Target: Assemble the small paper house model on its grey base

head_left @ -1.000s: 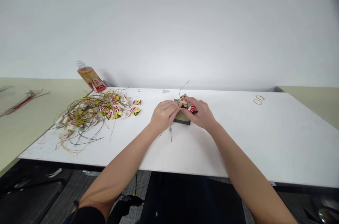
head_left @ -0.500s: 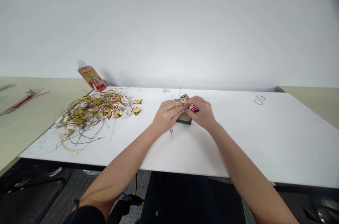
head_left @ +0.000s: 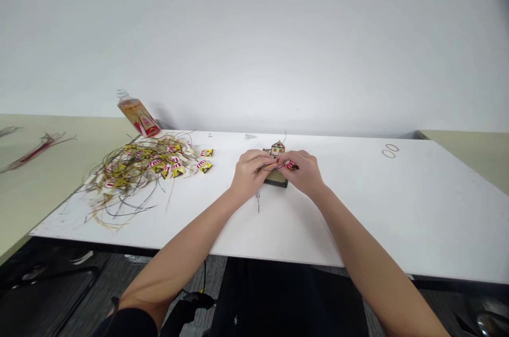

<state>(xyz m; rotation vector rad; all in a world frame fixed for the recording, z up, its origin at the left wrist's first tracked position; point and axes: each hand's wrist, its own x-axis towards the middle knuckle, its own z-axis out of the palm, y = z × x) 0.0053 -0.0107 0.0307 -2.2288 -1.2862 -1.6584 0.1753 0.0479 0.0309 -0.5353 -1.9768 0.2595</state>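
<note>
My left hand (head_left: 248,172) and my right hand (head_left: 304,171) meet at the middle of the white table (head_left: 358,209), fingers pinched together. Between them they grip a small bunch of colourful tags (head_left: 278,152) with thin dark strings. A little house-shaped tag pokes up above my fingertips. A red-and-white tag shows by my right fingers. Under the bunch lies a small dark flat block (head_left: 276,180). A few thin string ends (head_left: 257,202) trail on the table below my left hand.
A tangled pile of stringed tags (head_left: 135,172) lies at the left of the table. A tilted bottle of amber drink (head_left: 137,114) stands behind it. Two rubber bands (head_left: 388,150) lie at the far right. Red strands (head_left: 35,148) rest on the beige table to the left.
The long string that stuck up above the bunch has been drawn down to a short stub. My hands have closed in tighter on the tags.
</note>
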